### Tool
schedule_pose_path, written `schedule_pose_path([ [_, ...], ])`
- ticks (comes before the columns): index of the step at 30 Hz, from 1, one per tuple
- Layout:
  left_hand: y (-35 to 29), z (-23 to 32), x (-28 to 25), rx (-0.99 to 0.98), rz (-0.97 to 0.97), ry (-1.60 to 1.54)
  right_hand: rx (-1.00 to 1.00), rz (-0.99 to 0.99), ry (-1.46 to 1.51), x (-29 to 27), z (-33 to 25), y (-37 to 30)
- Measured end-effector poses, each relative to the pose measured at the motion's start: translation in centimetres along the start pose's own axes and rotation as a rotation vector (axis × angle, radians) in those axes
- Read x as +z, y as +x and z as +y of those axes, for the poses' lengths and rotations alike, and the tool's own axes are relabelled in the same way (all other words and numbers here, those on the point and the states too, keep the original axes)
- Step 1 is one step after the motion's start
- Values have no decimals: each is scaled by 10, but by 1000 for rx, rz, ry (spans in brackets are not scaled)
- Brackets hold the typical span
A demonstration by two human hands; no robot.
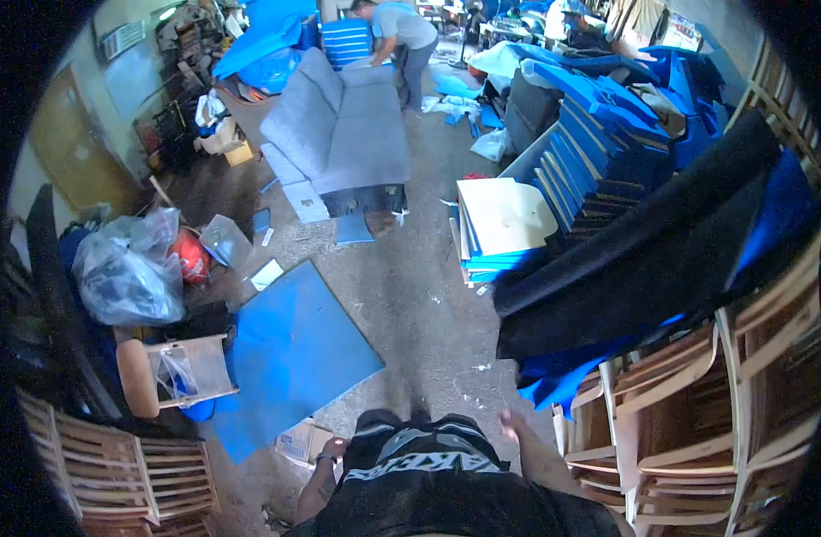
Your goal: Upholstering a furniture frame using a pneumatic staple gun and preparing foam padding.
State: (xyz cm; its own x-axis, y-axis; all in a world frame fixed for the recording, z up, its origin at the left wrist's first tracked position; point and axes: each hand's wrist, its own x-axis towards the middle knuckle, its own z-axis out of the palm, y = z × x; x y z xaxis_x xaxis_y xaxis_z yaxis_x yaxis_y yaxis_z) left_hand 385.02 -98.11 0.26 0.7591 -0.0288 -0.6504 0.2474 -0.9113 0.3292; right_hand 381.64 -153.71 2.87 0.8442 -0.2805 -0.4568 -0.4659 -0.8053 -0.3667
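My left hand [337, 447] hangs low by my left thigh, near a small cardboard box [301, 442] on the floor. A dark band circles that wrist, and the fingers are too small and blurred to make out. On the other side, my right hand [512, 424] is held out from my right thigh with its fingers loosely extended and nothing visible in them. A large blue foam sheet [298, 349] lies on the floor ahead and to the left. Straight ahead stands a grey upholstered sofa [367, 139].
A co-worker [408, 40] bends over the sofa's far end. Wooden frames [679, 421] stack high at right, with black fabric [643, 242] draped above. Foam-covered panels [509, 215] are piled at mid-right. Left are a plastic bag [128, 277] and more wooden frames [115, 465].
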Motion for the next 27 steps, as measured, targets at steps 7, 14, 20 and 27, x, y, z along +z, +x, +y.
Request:
schedule_pose_path([
  [7,159,88,-98,-20,-43,-111,-203,-39,493,-194,-281,275],
  [14,350,182,-266,-6,-17,-160,-301,-42,-32,-134,-185,451],
  [20,575,316,-438,250,117,-293,-319,-367,328,-142,-62,435],
  [27,755,468,-541,178,60,-90,-139,-373,-28,-257,-230,719],
])
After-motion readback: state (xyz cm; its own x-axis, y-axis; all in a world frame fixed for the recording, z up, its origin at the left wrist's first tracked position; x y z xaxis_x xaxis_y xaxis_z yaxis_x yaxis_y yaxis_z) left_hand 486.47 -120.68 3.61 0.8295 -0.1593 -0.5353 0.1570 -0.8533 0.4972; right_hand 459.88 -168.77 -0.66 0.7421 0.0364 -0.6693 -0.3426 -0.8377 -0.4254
